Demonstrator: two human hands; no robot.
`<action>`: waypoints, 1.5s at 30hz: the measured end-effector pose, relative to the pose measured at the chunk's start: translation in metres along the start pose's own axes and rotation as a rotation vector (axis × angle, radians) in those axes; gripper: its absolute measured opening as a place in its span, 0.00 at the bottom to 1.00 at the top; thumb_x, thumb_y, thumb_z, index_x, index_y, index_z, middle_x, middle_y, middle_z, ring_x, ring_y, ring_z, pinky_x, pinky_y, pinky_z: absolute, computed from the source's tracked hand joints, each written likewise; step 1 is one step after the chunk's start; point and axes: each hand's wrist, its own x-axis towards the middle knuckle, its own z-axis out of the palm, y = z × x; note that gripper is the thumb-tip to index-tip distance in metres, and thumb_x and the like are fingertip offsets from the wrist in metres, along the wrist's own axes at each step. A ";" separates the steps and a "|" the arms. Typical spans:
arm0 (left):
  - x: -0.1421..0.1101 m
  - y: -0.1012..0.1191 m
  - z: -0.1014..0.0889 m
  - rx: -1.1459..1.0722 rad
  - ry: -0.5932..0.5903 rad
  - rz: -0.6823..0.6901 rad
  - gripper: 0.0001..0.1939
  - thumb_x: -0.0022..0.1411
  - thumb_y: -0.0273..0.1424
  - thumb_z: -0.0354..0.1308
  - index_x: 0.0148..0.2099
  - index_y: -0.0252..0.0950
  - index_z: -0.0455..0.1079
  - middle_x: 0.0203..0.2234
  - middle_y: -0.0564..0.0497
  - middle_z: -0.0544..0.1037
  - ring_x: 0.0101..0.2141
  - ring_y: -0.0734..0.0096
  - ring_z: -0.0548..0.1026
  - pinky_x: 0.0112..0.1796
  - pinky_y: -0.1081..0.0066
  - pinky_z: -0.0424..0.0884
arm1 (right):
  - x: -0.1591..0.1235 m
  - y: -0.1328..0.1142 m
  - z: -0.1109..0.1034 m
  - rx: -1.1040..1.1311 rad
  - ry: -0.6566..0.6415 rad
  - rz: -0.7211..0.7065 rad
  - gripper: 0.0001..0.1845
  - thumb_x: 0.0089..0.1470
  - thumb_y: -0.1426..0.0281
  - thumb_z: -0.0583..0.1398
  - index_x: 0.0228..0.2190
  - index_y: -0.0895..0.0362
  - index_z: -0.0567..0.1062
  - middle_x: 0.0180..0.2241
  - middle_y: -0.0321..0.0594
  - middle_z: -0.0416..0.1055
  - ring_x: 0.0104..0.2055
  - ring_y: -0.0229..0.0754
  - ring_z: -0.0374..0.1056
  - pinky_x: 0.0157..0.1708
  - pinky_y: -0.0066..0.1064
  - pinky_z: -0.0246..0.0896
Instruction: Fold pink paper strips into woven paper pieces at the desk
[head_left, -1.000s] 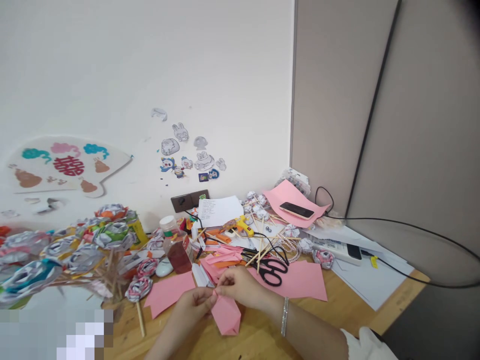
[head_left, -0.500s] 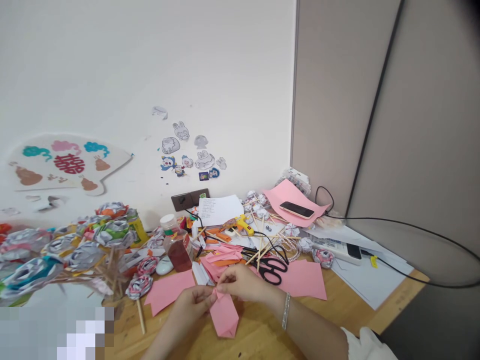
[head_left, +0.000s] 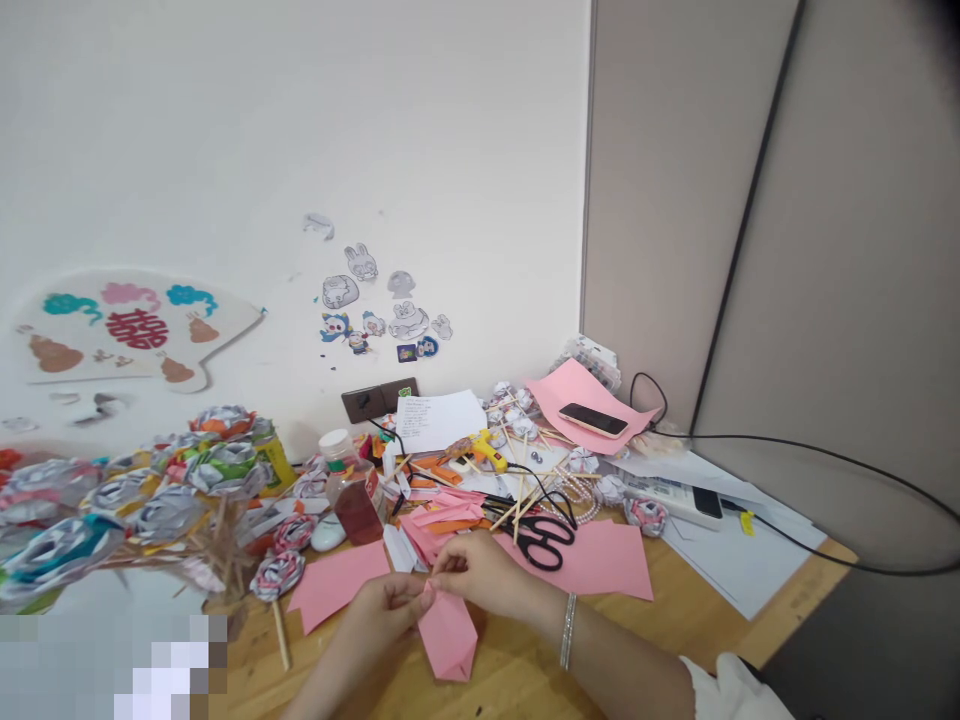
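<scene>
A folded piece of pink paper [head_left: 448, 640] hangs between my hands over the wooden table [head_left: 360, 665]. My left hand [head_left: 394, 603] pinches its upper left end between thumb and fingers. From the other side, my right hand [head_left: 469, 572] closes on the same upper end, its fingertips almost meeting the left ones. The paper's lower end is folded to a blunt point. Flat pink sheets lie on both sides, one to the left [head_left: 341, 583] and one to the right [head_left: 611, 560]. Black scissors [head_left: 546, 540] rest just beyond my right hand.
Paper flowers [head_left: 225, 465] crowd the left side. A bottle of reddish liquid [head_left: 355, 500] stands behind my left hand. Farther back lie a yellow glue gun [head_left: 489, 452], thin wooden sticks and a phone [head_left: 594, 420] on pink paper. White sheets [head_left: 750, 570] and a black cable are at right.
Both hands keep their pinch on the pink paper. Its lower end has shifted very slightly down and its surface is turned a little.
</scene>
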 end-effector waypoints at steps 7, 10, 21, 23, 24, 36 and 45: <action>0.001 -0.002 -0.002 0.053 0.014 0.015 0.17 0.39 0.44 0.59 0.19 0.33 0.66 0.11 0.62 0.60 0.16 0.80 0.54 0.20 0.77 0.50 | 0.002 0.004 0.001 0.040 -0.020 0.015 0.07 0.41 0.69 0.59 0.25 0.59 0.74 0.24 0.35 0.69 0.26 0.34 0.63 0.25 0.23 0.55; 0.000 -0.001 -0.001 0.030 0.015 0.017 0.17 0.40 0.44 0.58 0.19 0.33 0.66 0.11 0.62 0.59 0.16 0.80 0.53 0.20 0.77 0.50 | 0.002 0.004 0.001 0.029 -0.031 0.011 0.07 0.41 0.69 0.59 0.25 0.59 0.74 0.24 0.35 0.68 0.26 0.34 0.62 0.24 0.22 0.55; 0.002 -0.006 0.001 0.091 0.070 0.030 0.15 0.40 0.41 0.58 0.18 0.34 0.62 0.12 0.61 0.58 0.17 0.79 0.53 0.20 0.77 0.48 | -0.003 -0.005 0.001 -0.092 -0.055 -0.031 0.04 0.43 0.71 0.57 0.24 0.58 0.72 0.23 0.34 0.68 0.25 0.32 0.60 0.23 0.21 0.52; 0.002 -0.008 0.001 0.115 0.067 0.035 0.15 0.41 0.41 0.57 0.18 0.34 0.62 0.12 0.61 0.58 0.17 0.78 0.54 0.20 0.77 0.48 | -0.003 -0.007 0.001 -0.078 -0.067 -0.024 0.04 0.43 0.72 0.57 0.25 0.58 0.71 0.23 0.33 0.67 0.25 0.32 0.60 0.23 0.21 0.52; 0.002 -0.008 0.001 0.128 0.067 0.037 0.15 0.41 0.41 0.57 0.18 0.34 0.62 0.12 0.61 0.58 0.17 0.78 0.54 0.20 0.77 0.48 | -0.003 -0.008 0.001 -0.082 -0.069 -0.028 0.03 0.43 0.72 0.57 0.24 0.58 0.71 0.23 0.33 0.67 0.25 0.32 0.60 0.23 0.21 0.51; 0.005 -0.013 0.000 0.127 0.108 0.083 0.16 0.46 0.42 0.53 0.18 0.37 0.56 0.12 0.62 0.55 0.17 0.79 0.52 0.19 0.77 0.47 | -0.002 -0.004 0.000 -0.128 -0.067 -0.055 0.07 0.47 0.69 0.55 0.23 0.59 0.68 0.20 0.31 0.60 0.23 0.31 0.54 0.20 0.20 0.45; 0.005 -0.012 -0.002 0.096 0.103 0.114 0.16 0.46 0.42 0.54 0.19 0.36 0.58 0.11 0.62 0.57 0.16 0.79 0.55 0.19 0.77 0.50 | -0.002 -0.011 -0.008 -0.182 -0.098 -0.129 0.13 0.48 0.70 0.53 0.16 0.60 0.61 0.17 0.29 0.53 0.21 0.30 0.49 0.19 0.21 0.41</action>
